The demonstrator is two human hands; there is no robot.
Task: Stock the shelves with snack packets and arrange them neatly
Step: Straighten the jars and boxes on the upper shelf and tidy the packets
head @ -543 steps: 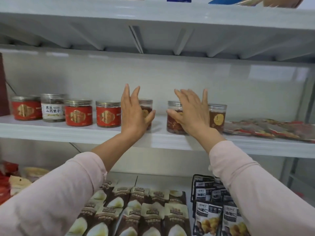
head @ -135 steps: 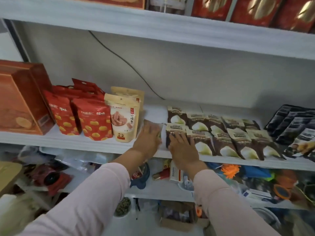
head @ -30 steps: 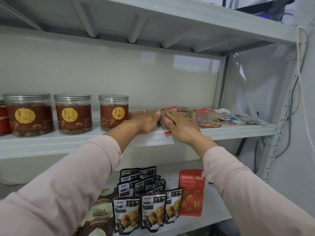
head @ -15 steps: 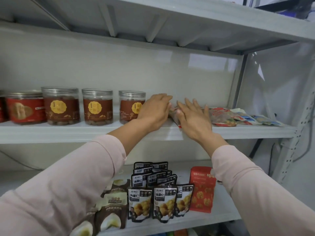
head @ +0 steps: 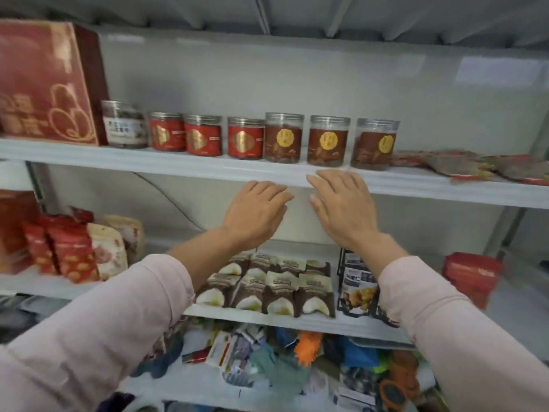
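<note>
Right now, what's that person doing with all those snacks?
A person in pink sleeves is tidying snack shelves. Their left grip and right grip hover open, holding nothing, before the white metal shelf. On it stand clear plastic jars with brown labels in a row; flat red-edged packets lie to their right.

A red box (head: 44,81) stood just left of seven lidded jars (head: 246,138) in a row. A cable (head: 166,194) ran down the wall (head: 297,78). Lower, an orange item (head: 307,344) lay among clutter (head: 267,370).
</note>
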